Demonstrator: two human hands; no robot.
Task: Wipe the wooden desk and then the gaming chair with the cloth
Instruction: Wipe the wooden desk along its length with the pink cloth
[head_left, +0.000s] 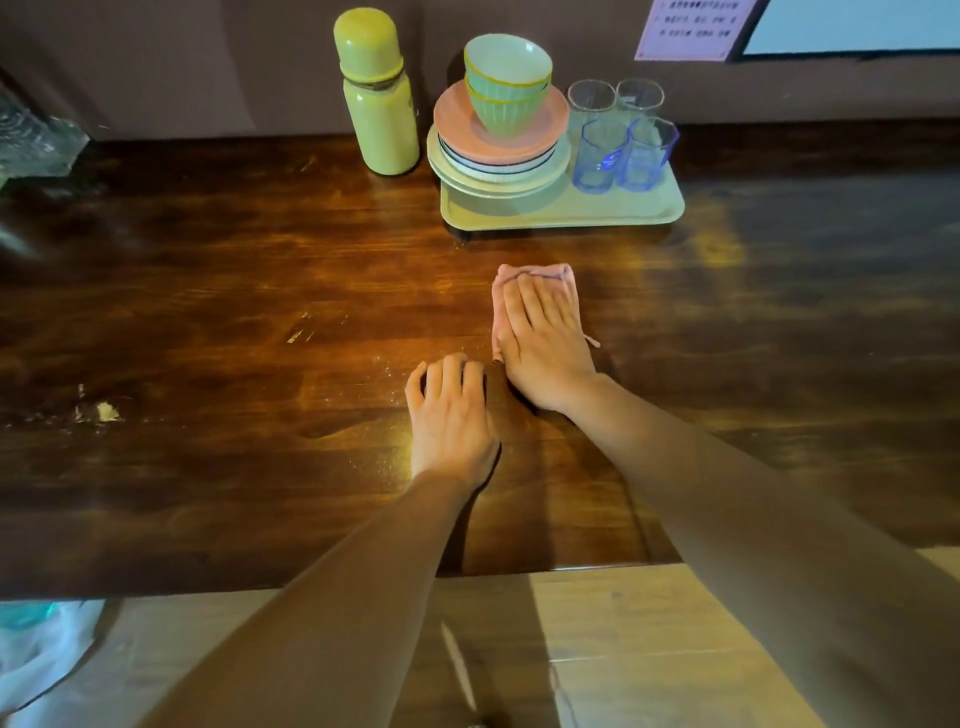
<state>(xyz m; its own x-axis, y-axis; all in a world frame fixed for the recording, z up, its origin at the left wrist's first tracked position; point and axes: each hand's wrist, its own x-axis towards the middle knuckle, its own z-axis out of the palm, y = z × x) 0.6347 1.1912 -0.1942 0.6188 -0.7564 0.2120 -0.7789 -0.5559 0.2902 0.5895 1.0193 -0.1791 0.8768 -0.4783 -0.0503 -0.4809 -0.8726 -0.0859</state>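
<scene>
Two bare hands lie on the dark wooden desk (208, 312) near the middle of the frame. The right hand (545, 338) is spread flat, fingers straight, pressing down on a folded pink cloth (535, 270), whose edges show past the fingertips and along the hand's left side. The left hand (452, 415), just below and to the left, rests on the bare wood with fingers loosely bent, grasping nothing. In the upper centre a pale tray (571, 213) carries stacked plates (498, 156), two nested green bowls (506, 83) and four clear glasses (618, 135); a yellow-green flask (379, 93) stands just left of it. At left, a pale fleck (107, 411) marks the wood, perhaps a crumb or a chip.
</scene>
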